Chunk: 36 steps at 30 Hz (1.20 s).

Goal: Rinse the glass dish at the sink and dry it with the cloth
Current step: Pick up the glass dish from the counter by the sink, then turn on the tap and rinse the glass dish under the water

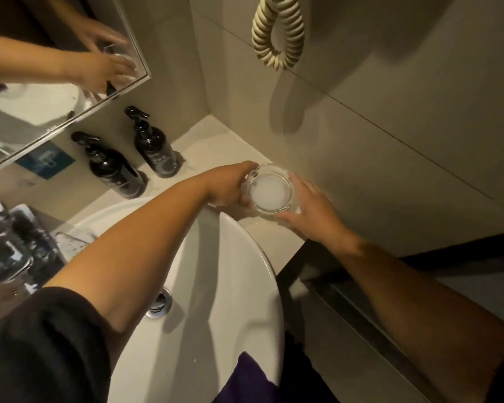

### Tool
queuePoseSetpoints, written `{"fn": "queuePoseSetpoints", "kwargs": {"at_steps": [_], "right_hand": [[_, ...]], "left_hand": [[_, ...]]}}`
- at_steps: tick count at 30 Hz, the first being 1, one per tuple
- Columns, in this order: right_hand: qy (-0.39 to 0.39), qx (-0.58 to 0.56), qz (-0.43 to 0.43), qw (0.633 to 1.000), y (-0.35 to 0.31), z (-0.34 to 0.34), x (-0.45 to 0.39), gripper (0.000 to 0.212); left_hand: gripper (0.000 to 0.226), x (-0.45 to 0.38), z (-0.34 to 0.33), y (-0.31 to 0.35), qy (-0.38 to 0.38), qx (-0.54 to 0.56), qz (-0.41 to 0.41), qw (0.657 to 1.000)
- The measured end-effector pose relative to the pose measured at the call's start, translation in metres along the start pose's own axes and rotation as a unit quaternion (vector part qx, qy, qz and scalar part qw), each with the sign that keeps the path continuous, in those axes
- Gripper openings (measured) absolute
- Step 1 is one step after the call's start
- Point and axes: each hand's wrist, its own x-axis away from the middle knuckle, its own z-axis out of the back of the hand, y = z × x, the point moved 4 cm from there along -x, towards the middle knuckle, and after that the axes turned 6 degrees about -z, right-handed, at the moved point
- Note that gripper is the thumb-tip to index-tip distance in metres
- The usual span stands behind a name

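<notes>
Head view showed a beige tiled wall [390,82] filling the upper right of the frame, with a white basin [239,274] taking up the lower centre and a pale countertop [221,146] running behind it toward the corner. A mirror [41,91] occupied the upper left, reflecting both hands around the dish. The person's left arm, in a dark sleeve [41,344], crossed from lower left toward the centre, while the bare right arm came in from the lower right. A coiled cream cord [277,33] hung on the wall at top centre. Two black pump bottles [154,146] stood on the countertop left of centre, close together and just below the mirror. A purple cloth [245,379] lay at the bottom centre, by the near edge of the basin. The left hand [230,184] gripped the left side of the glass dish [271,189], fingers curled on its rim; the right hand [309,207] was spread wide against the right side and lower edge, fingers touching the glass. The round clear dish, cloudy white in its middle, sat upright just right of centre, over the countertop beyond the basin's far rim. A chrome drain [159,303] showed in the basin.
</notes>
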Motion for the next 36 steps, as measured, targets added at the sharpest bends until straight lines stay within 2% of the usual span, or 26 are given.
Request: {"fn": "queuePoseSetpoints", "kwargs": {"at_steps": [5, 9, 11, 13, 14, 15, 16, 18, 20, 22, 23, 26, 28, 32, 34, 36], "right_hand": [[-0.016, -0.008, 0.052, 0.998, -0.032, 0.046, 0.019, 0.095], [-0.059, -0.012, 0.109, 0.992, -0.049, 0.064, 0.040, 0.094], [-0.086, -0.012, 0.134, 0.987, -0.057, 0.065, 0.050, 0.094], [-0.123, -0.003, 0.162, 0.979, -0.064, 0.058, 0.059, 0.095], [-0.142, 0.005, 0.182, 0.973, -0.067, 0.053, 0.063, 0.095], [-0.162, 0.014, 0.203, 0.965, -0.072, 0.047, 0.067, 0.095], [-0.183, 0.026, 0.225, 0.957, -0.078, 0.040, 0.072, 0.094], [-0.217, 0.063, 0.268, 0.937, -0.093, 0.024, 0.081, 0.094], [-0.240, 0.099, 0.303, 0.917, -0.108, 0.007, 0.089, 0.095], [-0.267, 0.119, 0.333, 0.897, -0.121, -0.010, 0.097, 0.097], [-0.282, 0.125, 0.343, 0.887, -0.127, -0.018, 0.100, 0.096], [-0.329, 0.123, 0.370, 0.860, -0.146, -0.032, 0.104, 0.090], [-0.331, 0.105, 0.388, 0.854, -0.166, -0.034, 0.098, 0.082], [-0.212, 0.068, 0.465, 0.857, -0.228, -0.029, 0.077, 0.067], [-0.137, 0.077, 0.532, 0.832, -0.270, -0.025, 0.079, 0.066], [-0.087, 0.126, 0.592, 0.791, -0.308, -0.028, 0.087, 0.065]], "left_hand": [[0.096, 0.044, 0.027, 0.028, 0.025, 0.064, 0.020, 0.997], [0.100, 0.097, 0.028, 0.048, 0.066, 0.123, 0.039, 0.990], [0.102, 0.122, 0.013, 0.052, 0.083, 0.180, 0.054, 0.979], [0.105, 0.148, -0.011, 0.052, 0.114, 0.277, 0.076, 0.951], [0.104, 0.161, -0.024, 0.053, 0.146, 0.342, 0.088, 0.924], [0.097, 0.172, -0.039, 0.054, 0.191, 0.427, 0.097, 0.879], [0.085, 0.182, -0.055, 0.059, 0.246, 0.525, 0.102, 0.808], [0.057, 0.195, -0.084, 0.068, 0.353, 0.672, 0.113, 0.641], [0.043, 0.205, -0.110, 0.067, 0.444, 0.722, 0.132, 0.514], [0.034, 0.218, -0.126, 0.065, 0.509, 0.729, 0.161, 0.429], [0.030, 0.226, -0.132, 0.063, 0.532, 0.721, 0.184, 0.405], [0.029, 0.250, -0.146, 0.056, 0.575, 0.700, 0.228, 0.356], [0.031, 0.265, -0.151, 0.049, 0.589, 0.694, 0.242, 0.337], [0.036, 0.289, -0.157, 0.033, 0.601, 0.668, 0.267, 0.348], [0.039, 0.297, -0.158, 0.025, 0.604, 0.659, 0.274, 0.354], [0.039, 0.302, -0.160, 0.016, 0.604, 0.649, 0.280, 0.368]]}}
